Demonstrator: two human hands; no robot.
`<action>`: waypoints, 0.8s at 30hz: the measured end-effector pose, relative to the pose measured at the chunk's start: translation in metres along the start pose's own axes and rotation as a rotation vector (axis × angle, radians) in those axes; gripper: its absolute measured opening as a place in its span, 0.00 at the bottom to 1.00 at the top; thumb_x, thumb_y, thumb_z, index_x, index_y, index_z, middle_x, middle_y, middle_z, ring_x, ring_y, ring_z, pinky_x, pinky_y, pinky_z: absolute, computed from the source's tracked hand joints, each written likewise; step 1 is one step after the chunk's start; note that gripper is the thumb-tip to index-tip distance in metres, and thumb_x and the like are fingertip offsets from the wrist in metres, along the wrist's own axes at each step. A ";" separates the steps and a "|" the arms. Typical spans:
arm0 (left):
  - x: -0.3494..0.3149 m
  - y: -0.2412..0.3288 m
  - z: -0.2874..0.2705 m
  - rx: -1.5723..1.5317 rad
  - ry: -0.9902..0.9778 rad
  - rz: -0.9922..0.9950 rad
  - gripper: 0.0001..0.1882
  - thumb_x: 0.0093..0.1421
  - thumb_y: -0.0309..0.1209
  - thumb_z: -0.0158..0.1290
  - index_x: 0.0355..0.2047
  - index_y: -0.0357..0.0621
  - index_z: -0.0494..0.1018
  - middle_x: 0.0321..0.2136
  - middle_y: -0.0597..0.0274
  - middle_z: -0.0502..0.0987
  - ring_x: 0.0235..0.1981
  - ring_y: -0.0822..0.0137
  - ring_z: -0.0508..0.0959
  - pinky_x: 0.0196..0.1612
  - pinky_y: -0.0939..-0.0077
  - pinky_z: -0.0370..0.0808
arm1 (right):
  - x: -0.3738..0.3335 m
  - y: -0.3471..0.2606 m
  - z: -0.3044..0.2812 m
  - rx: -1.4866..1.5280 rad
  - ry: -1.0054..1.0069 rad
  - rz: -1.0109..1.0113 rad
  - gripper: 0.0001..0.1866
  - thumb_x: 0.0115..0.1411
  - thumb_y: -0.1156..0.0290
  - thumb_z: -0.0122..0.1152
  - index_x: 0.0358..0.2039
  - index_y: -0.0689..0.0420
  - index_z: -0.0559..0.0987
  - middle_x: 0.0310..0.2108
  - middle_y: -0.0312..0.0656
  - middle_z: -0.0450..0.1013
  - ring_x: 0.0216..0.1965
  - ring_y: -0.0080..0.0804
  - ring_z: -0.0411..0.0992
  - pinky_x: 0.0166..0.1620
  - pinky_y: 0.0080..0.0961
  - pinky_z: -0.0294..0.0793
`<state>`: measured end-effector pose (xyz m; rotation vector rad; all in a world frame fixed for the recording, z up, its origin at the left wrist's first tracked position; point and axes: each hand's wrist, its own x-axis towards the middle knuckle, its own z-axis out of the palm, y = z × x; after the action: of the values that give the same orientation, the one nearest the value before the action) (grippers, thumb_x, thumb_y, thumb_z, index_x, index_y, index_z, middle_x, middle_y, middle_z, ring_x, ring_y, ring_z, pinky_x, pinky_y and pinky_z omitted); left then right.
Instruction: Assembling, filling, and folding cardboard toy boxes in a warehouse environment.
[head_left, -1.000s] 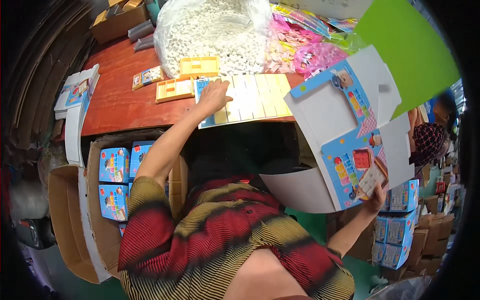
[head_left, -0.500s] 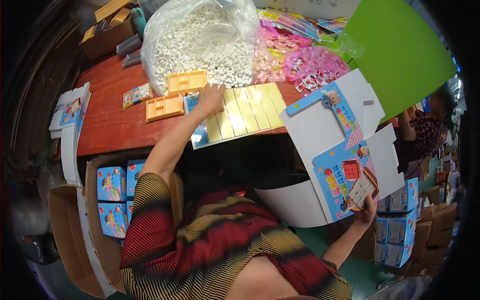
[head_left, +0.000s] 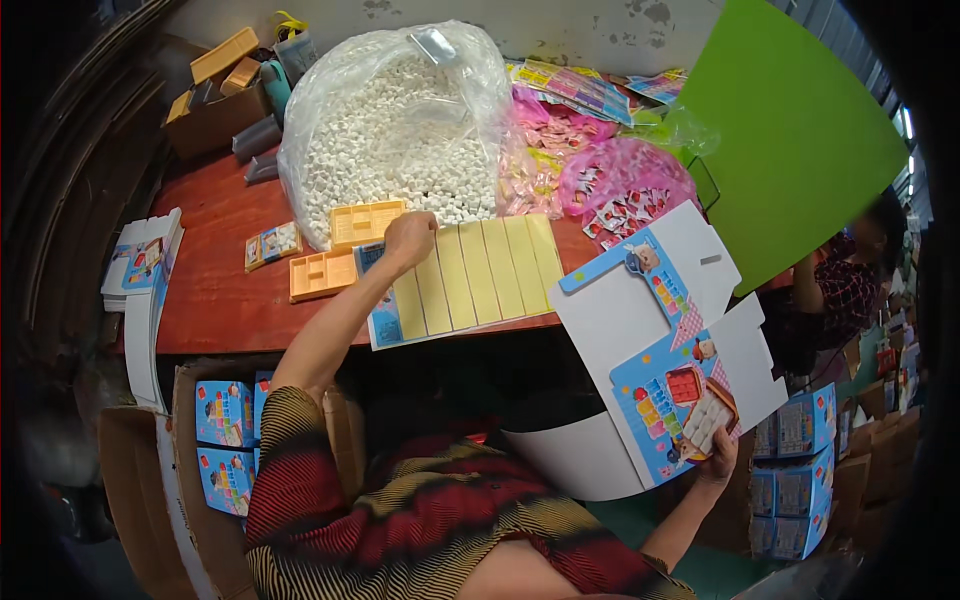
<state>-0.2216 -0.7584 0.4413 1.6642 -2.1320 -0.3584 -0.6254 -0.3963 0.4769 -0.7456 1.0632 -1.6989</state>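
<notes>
My left hand (head_left: 411,240) rests at the upper left of a sheet of pale yellow strips (head_left: 475,275), its fingers curled closed and partly hidden. Whatever it pinches cannot be made out. The sheet has a blue printed end and lies across the table's front edge. An orange compartment tray (head_left: 366,222) touches the area just beyond that hand, and a second orange tray (head_left: 322,275) sits to its left. At the right, my right hand (head_left: 716,455) grips the lower edge of an unfolded cardboard box blank (head_left: 640,375), white with blue printed panels and a cut-out window.
Behind the trays stands a clear bag of small white cubes (head_left: 390,130). Pink bags of sachets (head_left: 630,190) lie to its right, below a green board (head_left: 800,140). Printed card stacks (head_left: 145,260) line the left edge. Blue boxes (head_left: 225,415) fill a carton below; a person (head_left: 840,270) sits far right.
The whole view has shifted, so the table appears lower. My left hand has moved slightly toward the orange tray, its fingers now more curled. My right hand keeps its hold on the box blank.
</notes>
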 end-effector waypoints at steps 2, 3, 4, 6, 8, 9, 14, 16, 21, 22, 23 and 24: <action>0.017 0.000 -0.014 -0.031 -0.034 -0.010 0.07 0.43 0.28 0.47 0.23 0.49 0.74 0.26 0.57 0.74 0.30 0.59 0.74 0.31 0.67 0.69 | 0.001 0.004 -0.008 -0.017 0.041 0.008 0.31 0.47 0.72 0.50 0.52 0.63 0.54 0.49 0.49 0.59 0.48 0.43 0.62 0.49 0.38 0.62; 0.028 0.001 -0.021 -0.063 -0.075 -0.017 0.07 0.43 0.29 0.48 0.24 0.49 0.74 0.26 0.58 0.74 0.30 0.60 0.74 0.32 0.67 0.69 | -0.001 0.006 -0.012 -0.028 0.064 -0.005 0.31 0.46 0.72 0.50 0.52 0.63 0.54 0.49 0.49 0.59 0.48 0.43 0.62 0.49 0.38 0.62; 0.040 0.002 -0.029 -0.061 -0.035 0.019 0.07 0.42 0.32 0.49 0.25 0.50 0.74 0.25 0.58 0.75 0.29 0.60 0.74 0.32 0.69 0.70 | -0.007 0.009 -0.016 -0.038 0.096 -0.021 0.32 0.46 0.72 0.51 0.52 0.63 0.54 0.49 0.49 0.59 0.48 0.43 0.62 0.49 0.38 0.63; 0.067 -0.007 -0.048 -0.205 0.054 0.073 0.08 0.43 0.33 0.49 0.25 0.48 0.74 0.22 0.57 0.74 0.25 0.61 0.75 0.30 0.70 0.70 | -0.005 0.014 -0.022 -0.057 0.076 -0.068 0.31 0.48 0.71 0.52 0.52 0.62 0.53 0.47 0.49 0.61 0.46 0.43 0.64 0.47 0.36 0.65; 0.096 -0.028 -0.076 -0.119 0.210 0.287 0.09 0.44 0.30 0.45 0.26 0.45 0.73 0.21 0.53 0.74 0.24 0.60 0.74 0.31 0.69 0.69 | 0.002 0.012 -0.011 -0.092 0.064 -0.085 0.34 0.45 0.73 0.52 0.52 0.62 0.51 0.47 0.50 0.60 0.46 0.43 0.63 0.48 0.37 0.64; 0.098 -0.015 -0.091 -0.088 0.247 0.130 0.13 0.44 0.28 0.44 0.32 0.44 0.72 0.24 0.52 0.73 0.26 0.59 0.73 0.33 0.66 0.68 | 0.007 0.012 0.004 -0.154 0.175 -0.059 0.34 0.44 0.74 0.51 0.53 0.61 0.51 0.47 0.49 0.60 0.46 0.43 0.63 0.48 0.36 0.63; 0.064 0.008 -0.082 0.338 0.516 0.303 0.17 0.50 0.33 0.47 0.41 0.44 0.67 0.30 0.49 0.72 0.31 0.54 0.72 0.33 0.64 0.69 | 0.017 0.003 0.031 -0.110 0.111 0.082 0.26 0.46 0.76 0.47 0.49 0.65 0.60 0.45 0.49 0.64 0.44 0.38 0.66 0.48 0.32 0.64; 0.036 0.039 -0.065 0.136 0.373 0.271 0.14 0.51 0.34 0.47 0.38 0.46 0.70 0.26 0.52 0.74 0.26 0.58 0.74 0.29 0.68 0.70 | 0.019 0.004 0.044 -0.171 0.087 0.030 0.25 0.47 0.77 0.46 0.48 0.66 0.60 0.45 0.48 0.64 0.44 0.37 0.66 0.48 0.31 0.64; -0.048 0.100 -0.027 -0.487 0.074 0.305 0.13 0.53 0.37 0.48 0.33 0.42 0.72 0.23 0.55 0.74 0.23 0.68 0.74 0.26 0.74 0.70 | 0.025 -0.010 0.102 -0.424 -0.002 0.034 0.23 0.48 0.77 0.47 0.47 0.65 0.62 0.43 0.43 0.66 0.43 0.32 0.66 0.46 0.24 0.63; -0.062 0.110 -0.028 -0.582 -0.004 0.329 0.14 0.54 0.37 0.47 0.36 0.40 0.70 0.26 0.55 0.74 0.25 0.69 0.73 0.25 0.74 0.70 | 0.026 -0.011 0.114 -0.481 -0.036 0.041 0.24 0.48 0.77 0.48 0.48 0.64 0.61 0.43 0.43 0.65 0.43 0.31 0.65 0.47 0.24 0.62; -0.081 0.124 -0.032 -0.780 -0.125 0.231 0.17 0.54 0.38 0.47 0.40 0.39 0.67 0.31 0.55 0.72 0.30 0.69 0.72 0.28 0.75 0.70 | 0.027 -0.010 0.124 -0.465 -0.076 0.023 0.25 0.48 0.77 0.49 0.48 0.64 0.61 0.44 0.43 0.64 0.44 0.31 0.64 0.48 0.24 0.61; -0.097 0.139 -0.038 -0.975 -0.250 0.131 0.21 0.55 0.38 0.46 0.44 0.37 0.63 0.36 0.54 0.70 0.36 0.69 0.71 0.31 0.76 0.70 | 0.026 -0.008 0.133 -0.447 -0.112 0.009 0.25 0.47 0.77 0.50 0.49 0.64 0.60 0.45 0.43 0.63 0.45 0.30 0.63 0.48 0.23 0.60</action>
<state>-0.3032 -0.6275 0.5207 0.9281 -1.7165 -1.3520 -0.5249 -0.4607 0.5420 -1.1020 1.3823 -1.4049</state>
